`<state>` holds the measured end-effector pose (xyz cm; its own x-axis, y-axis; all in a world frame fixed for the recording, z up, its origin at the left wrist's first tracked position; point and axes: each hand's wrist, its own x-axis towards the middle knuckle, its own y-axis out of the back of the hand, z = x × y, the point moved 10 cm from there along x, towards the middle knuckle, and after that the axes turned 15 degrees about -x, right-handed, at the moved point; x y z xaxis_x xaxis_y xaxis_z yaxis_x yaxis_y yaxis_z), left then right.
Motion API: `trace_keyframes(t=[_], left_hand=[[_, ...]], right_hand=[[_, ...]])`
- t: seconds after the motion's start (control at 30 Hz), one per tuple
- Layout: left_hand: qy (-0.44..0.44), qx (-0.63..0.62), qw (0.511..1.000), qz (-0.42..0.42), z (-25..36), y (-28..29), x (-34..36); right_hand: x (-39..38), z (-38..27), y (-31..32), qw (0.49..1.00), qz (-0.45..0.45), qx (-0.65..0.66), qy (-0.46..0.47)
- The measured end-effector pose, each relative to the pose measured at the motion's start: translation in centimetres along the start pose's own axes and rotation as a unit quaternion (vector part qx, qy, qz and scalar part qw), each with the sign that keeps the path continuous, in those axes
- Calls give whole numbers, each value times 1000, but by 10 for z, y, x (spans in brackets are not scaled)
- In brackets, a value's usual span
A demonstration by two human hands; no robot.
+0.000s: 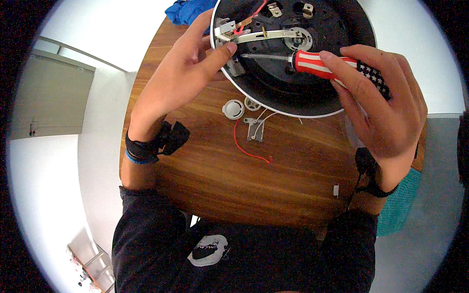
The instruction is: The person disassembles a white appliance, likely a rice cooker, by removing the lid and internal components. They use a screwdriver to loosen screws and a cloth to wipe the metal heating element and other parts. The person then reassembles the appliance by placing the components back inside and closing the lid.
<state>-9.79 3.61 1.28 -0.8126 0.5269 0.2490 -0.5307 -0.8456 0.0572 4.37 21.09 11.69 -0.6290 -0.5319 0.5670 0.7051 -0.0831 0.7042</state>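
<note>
My left hand (193, 66) grips the left rim of a round black appliance housing (312, 97) with a white edge, its thumb lying inside by a metal bracket. A long metal strip (266, 35) runs from that bracket to a round metal piece (298, 39) near the middle of the housing. My right hand (383, 93) is closed around the red, white and starred black handle of a screwdriver (317, 63). The screwdriver's shaft points left, and its tip is close to my left thumb, beside the bracket. Whether the tip touches a screw I cannot tell.
On the wooden table (210, 180) below the housing lie a white round knob (233, 109), a small metal plate (254, 131) and a red wire (244, 149). A small white piece (336, 189) lies nearer me. Blue cloth (188, 11) sits at the far left edge.
</note>
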Motion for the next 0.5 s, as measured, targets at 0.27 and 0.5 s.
trace_keyframes(t=[0.27, 0.5], left_hand=[[28, 72, 997, -2, -3, 4, -2], [43, 79, 996, -15, -4, -2, -4]], right_hand=[[1, -6, 5, 1000, 7, 13, -2], [-3, -4, 3, 999, 10, 31, 0]])
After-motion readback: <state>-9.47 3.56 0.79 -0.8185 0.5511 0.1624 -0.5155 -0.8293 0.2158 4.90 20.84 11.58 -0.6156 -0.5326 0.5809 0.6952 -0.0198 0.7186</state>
